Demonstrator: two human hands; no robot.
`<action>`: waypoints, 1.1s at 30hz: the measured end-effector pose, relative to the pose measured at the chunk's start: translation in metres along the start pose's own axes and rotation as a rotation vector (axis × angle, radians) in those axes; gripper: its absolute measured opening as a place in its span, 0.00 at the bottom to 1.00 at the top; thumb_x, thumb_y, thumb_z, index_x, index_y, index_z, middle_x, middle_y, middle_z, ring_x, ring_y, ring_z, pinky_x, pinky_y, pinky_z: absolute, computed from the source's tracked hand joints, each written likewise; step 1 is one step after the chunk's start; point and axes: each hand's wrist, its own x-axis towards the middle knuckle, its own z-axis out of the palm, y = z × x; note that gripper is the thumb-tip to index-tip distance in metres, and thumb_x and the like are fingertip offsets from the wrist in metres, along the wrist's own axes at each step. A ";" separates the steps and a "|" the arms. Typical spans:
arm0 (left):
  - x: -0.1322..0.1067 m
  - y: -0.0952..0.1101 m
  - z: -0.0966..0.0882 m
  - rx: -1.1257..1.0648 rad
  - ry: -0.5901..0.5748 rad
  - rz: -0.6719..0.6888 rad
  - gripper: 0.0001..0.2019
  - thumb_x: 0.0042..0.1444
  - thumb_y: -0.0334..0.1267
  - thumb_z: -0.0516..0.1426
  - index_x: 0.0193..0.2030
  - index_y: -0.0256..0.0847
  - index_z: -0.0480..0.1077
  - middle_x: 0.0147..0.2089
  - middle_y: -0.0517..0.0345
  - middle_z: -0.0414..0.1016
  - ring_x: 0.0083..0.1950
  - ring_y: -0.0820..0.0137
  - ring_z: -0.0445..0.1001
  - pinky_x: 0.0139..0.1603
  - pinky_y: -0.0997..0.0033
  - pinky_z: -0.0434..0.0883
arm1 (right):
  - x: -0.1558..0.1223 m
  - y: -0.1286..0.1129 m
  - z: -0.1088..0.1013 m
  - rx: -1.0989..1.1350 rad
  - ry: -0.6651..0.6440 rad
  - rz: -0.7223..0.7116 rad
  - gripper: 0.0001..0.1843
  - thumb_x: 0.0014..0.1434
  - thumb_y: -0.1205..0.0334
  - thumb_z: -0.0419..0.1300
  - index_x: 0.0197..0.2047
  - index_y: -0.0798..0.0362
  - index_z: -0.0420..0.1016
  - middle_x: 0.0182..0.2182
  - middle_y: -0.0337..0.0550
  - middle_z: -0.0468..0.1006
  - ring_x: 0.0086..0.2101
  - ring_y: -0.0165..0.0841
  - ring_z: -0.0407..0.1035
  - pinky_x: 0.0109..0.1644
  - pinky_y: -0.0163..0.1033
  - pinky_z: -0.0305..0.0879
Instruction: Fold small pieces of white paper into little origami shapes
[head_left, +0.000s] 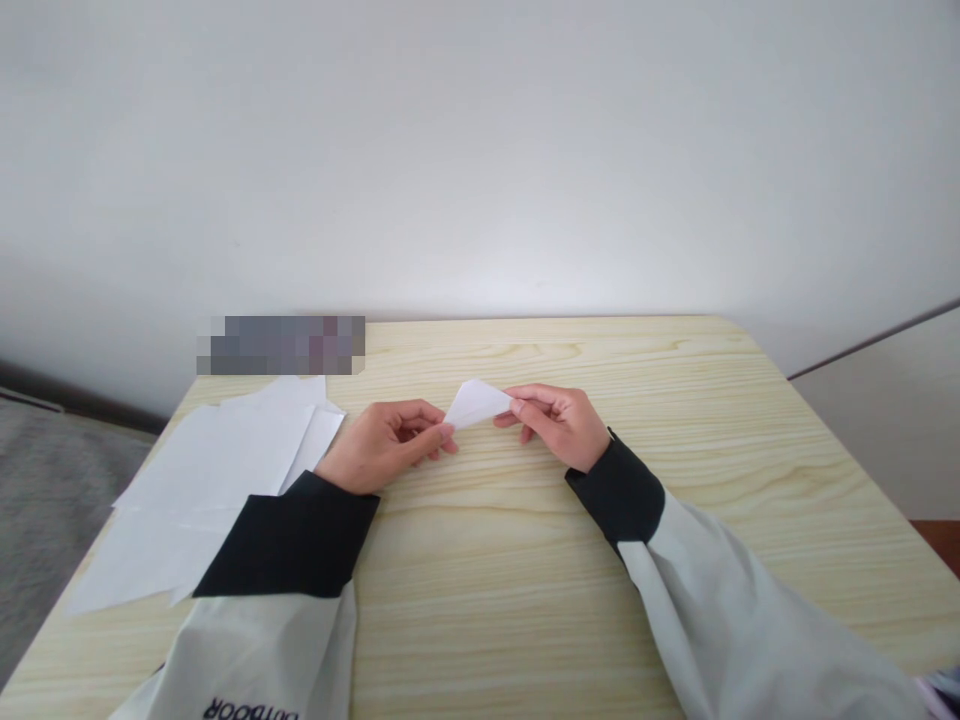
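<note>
Head view: a small piece of folded paper [478, 402] is held between the person's 2 hands, near the middle of the counter [480, 580]. It is plain white, with a blunt upper corner, slanting sides and a narrow tip on the right; a faint line runs along its lower part. The left hand [379, 446] grasps its lower left corner, the fingers [417, 409] curled and the thumb on top. The right hand [561, 424] pinches the right tip between thumb and fingers. Whether the paper touches the wood cannot be told.

Loose white sheets [217, 450] overlap along the counter's left edge, partly behind the left sleeve [289, 545]. A pixelated patch [281, 346] hides the far left corner. The far edge runs close to the pale wall [525, 160]. Wood grain shows between the forearms, and there is wide room from the right hand to the slanting right edge.
</note>
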 end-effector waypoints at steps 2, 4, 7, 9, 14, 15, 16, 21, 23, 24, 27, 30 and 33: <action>-0.001 0.001 0.000 0.038 -0.024 0.019 0.15 0.52 0.49 0.57 0.33 0.37 0.75 0.29 0.56 0.77 0.24 0.76 0.68 0.23 0.80 0.64 | 0.000 0.000 -0.001 0.001 -0.029 -0.010 0.18 0.57 0.52 0.58 0.45 0.57 0.74 0.32 0.47 0.82 0.34 0.36 0.78 0.24 0.31 0.70; -0.001 0.001 0.000 0.078 -0.017 0.016 0.16 0.53 0.50 0.56 0.34 0.38 0.77 0.25 0.59 0.75 0.22 0.77 0.65 0.20 0.80 0.61 | -0.001 -0.001 0.000 -0.020 -0.059 -0.011 0.18 0.58 0.53 0.58 0.46 0.56 0.74 0.33 0.46 0.82 0.34 0.35 0.78 0.24 0.31 0.69; 0.000 0.002 0.002 0.109 0.009 0.004 0.17 0.53 0.50 0.56 0.33 0.38 0.77 0.21 0.61 0.72 0.20 0.78 0.62 0.18 0.80 0.58 | -0.002 -0.004 0.002 -0.091 -0.078 -0.012 0.16 0.57 0.54 0.58 0.44 0.54 0.75 0.33 0.44 0.82 0.34 0.35 0.78 0.27 0.32 0.70; 0.000 0.004 0.004 0.105 0.008 0.002 0.17 0.54 0.50 0.55 0.31 0.38 0.77 0.21 0.60 0.72 0.20 0.77 0.63 0.18 0.80 0.59 | -0.003 -0.005 0.003 -0.138 -0.076 -0.023 0.14 0.58 0.54 0.57 0.42 0.53 0.76 0.33 0.43 0.82 0.34 0.34 0.78 0.29 0.33 0.71; 0.001 0.006 0.006 0.107 0.031 0.006 0.17 0.55 0.49 0.55 0.28 0.36 0.76 0.21 0.58 0.73 0.20 0.77 0.65 0.19 0.80 0.61 | -0.002 -0.005 0.006 -0.122 -0.049 -0.002 0.13 0.58 0.54 0.57 0.40 0.53 0.75 0.33 0.44 0.82 0.35 0.35 0.78 0.28 0.32 0.71; 0.001 0.006 0.006 0.111 0.046 0.010 0.18 0.55 0.49 0.54 0.28 0.36 0.75 0.21 0.58 0.73 0.20 0.77 0.64 0.19 0.80 0.60 | -0.002 -0.005 0.007 -0.103 -0.033 0.013 0.13 0.57 0.54 0.58 0.40 0.54 0.75 0.33 0.44 0.82 0.35 0.35 0.78 0.27 0.32 0.71; 0.002 0.005 0.007 0.112 0.065 0.015 0.18 0.56 0.49 0.54 0.28 0.36 0.75 0.22 0.58 0.74 0.20 0.78 0.64 0.18 0.81 0.60 | -0.002 -0.005 0.009 -0.083 -0.012 0.028 0.13 0.57 0.54 0.58 0.39 0.54 0.75 0.33 0.45 0.82 0.34 0.35 0.78 0.26 0.32 0.70; 0.003 0.000 0.008 0.080 0.131 0.038 0.19 0.55 0.51 0.54 0.37 0.35 0.74 0.29 0.55 0.77 0.19 0.78 0.63 0.18 0.80 0.62 | -0.005 -0.006 0.014 -0.023 0.103 0.080 0.18 0.55 0.51 0.59 0.41 0.56 0.73 0.32 0.48 0.82 0.31 0.37 0.78 0.22 0.31 0.66; 0.003 -0.001 0.010 0.080 0.143 0.040 0.20 0.55 0.52 0.54 0.41 0.35 0.74 0.29 0.55 0.77 0.19 0.78 0.63 0.18 0.80 0.62 | -0.006 -0.006 0.014 -0.029 0.101 0.083 0.18 0.55 0.50 0.59 0.42 0.56 0.73 0.33 0.48 0.82 0.31 0.36 0.78 0.23 0.32 0.68; 0.003 -0.001 0.010 0.080 0.147 0.039 0.20 0.54 0.52 0.55 0.42 0.35 0.74 0.29 0.55 0.77 0.19 0.78 0.62 0.18 0.80 0.61 | -0.006 -0.006 0.014 -0.037 0.088 0.081 0.18 0.55 0.51 0.59 0.42 0.56 0.73 0.33 0.47 0.82 0.31 0.36 0.78 0.25 0.32 0.69; 0.003 0.000 0.011 0.076 0.155 0.027 0.19 0.53 0.51 0.56 0.41 0.36 0.75 0.26 0.58 0.76 0.19 0.78 0.62 0.18 0.79 0.60 | -0.007 -0.006 0.014 -0.067 0.042 0.057 0.16 0.55 0.52 0.59 0.42 0.55 0.73 0.34 0.46 0.82 0.32 0.35 0.78 0.30 0.34 0.72; 0.004 0.000 0.011 0.083 0.141 0.009 0.17 0.53 0.49 0.56 0.37 0.36 0.75 0.25 0.59 0.75 0.20 0.78 0.63 0.19 0.79 0.59 | -0.007 -0.007 0.012 -0.101 0.007 0.026 0.14 0.57 0.54 0.58 0.41 0.54 0.74 0.34 0.45 0.82 0.32 0.35 0.78 0.32 0.34 0.73; 0.004 0.000 0.012 0.081 0.109 0.008 0.16 0.55 0.48 0.56 0.35 0.37 0.75 0.25 0.60 0.75 0.21 0.77 0.65 0.20 0.79 0.59 | -0.007 -0.009 0.011 -0.137 -0.004 0.020 0.13 0.58 0.55 0.57 0.39 0.55 0.75 0.33 0.45 0.82 0.32 0.35 0.78 0.31 0.33 0.72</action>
